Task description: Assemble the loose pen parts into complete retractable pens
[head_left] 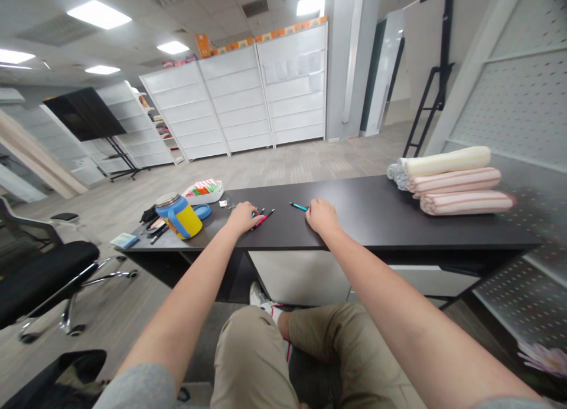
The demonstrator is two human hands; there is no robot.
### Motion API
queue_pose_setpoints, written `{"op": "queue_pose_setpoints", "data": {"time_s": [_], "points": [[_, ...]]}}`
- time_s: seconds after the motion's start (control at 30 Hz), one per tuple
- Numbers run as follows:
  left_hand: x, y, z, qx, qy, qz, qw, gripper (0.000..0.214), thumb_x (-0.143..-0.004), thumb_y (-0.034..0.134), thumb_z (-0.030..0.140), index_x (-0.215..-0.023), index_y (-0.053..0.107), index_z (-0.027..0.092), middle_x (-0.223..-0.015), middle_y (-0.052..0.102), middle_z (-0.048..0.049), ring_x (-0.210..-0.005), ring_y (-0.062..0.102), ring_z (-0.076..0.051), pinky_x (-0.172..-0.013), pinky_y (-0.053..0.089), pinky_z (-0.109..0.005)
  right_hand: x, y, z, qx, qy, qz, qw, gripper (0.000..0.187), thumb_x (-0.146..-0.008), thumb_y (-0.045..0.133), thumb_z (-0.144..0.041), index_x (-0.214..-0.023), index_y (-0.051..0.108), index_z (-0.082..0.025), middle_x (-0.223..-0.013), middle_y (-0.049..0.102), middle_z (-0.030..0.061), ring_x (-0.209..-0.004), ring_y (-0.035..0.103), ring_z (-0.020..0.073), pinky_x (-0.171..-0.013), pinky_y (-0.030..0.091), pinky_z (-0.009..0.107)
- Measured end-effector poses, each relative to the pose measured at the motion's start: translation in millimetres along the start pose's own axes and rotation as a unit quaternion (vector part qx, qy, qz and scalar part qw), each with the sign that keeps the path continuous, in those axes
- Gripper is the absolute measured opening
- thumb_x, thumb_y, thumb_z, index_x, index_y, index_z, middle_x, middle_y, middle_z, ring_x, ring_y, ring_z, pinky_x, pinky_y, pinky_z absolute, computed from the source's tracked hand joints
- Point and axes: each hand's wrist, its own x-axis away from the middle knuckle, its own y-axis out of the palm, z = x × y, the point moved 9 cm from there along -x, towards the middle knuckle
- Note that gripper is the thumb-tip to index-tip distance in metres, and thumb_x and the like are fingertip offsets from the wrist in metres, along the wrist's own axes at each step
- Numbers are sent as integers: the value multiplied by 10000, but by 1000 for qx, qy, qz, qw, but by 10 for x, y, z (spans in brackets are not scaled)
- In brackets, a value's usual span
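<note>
My right hand (322, 216) rests on the dark desk (354, 211) with its fingers curled round a teal pen (299, 206), whose tip points left. My left hand (243, 216) lies on the desk further left, fingers bent over a small group of pens. A red pen (264, 219) sticks out to the right from under those fingers, and a darker blue-green pen (258, 213) shows beside it. How firmly the left fingers grip them is partly hidden. Beyond the left hand sits a small bunch of keys (227, 205).
A yellow and blue mug (179, 216) stands at the desk's left, with a white tray (216, 192) of colourful packets behind it. Rolled towels (460, 182) are stacked at the right end. An office chair (48, 273) is on the left; white cabinets (239, 96) line the back.
</note>
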Motion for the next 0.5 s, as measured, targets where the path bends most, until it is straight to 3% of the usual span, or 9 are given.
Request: {"op": "queue_pose_setpoints", "data": {"time_s": [0.17, 0.27, 0.4, 0.5], "points": [[-48, 107, 291, -22, 8, -17, 1000, 305, -884, 722, 460, -1041, 785, 205, -1111, 744, -126, -1112, 660, -302, -1016, 484, -378, 0, 3, 2, 0, -2, 1, 1000, 294, -1045, 417, -304, -1148, 634, -136, -1169, 650, 186, -1106, 578, 314, -930, 450, 415], [-71, 122, 344, -24, -3, -25, 999, 334, -894, 706, 395, -1163, 752, 203, -1096, 763, -109, -1046, 692, -276, -964, 509, -346, -5, 0, 0, -1, -2, -1, 1000, 287, -1044, 422, -304, -1138, 637, -138, -1166, 651, 185, -1104, 581, 315, -931, 452, 416], [-89, 159, 340, -31, -27, -43, 998, 319, -877, 679, 309, -1140, 765, 151, -1040, 777, -142, -983, 720, -296, -872, 540, -344, -12, 10, 3, -6, 3, -6, 1000, 297, -1051, 410, -304, -1142, 639, -137, -1174, 650, 192, -1111, 580, 317, -945, 450, 425], [-76, 174, 469, -30, 5, -52, 998, 335, -832, 662, 219, -1140, 776, 152, -1049, 778, -139, -982, 721, -296, -878, 541, -345, -16, 18, 9, -11, 7, -10, 1000, 301, -1053, 409, -305, -1157, 636, -138, -1196, 646, 200, -1132, 575, 320, -965, 445, 430]]}}
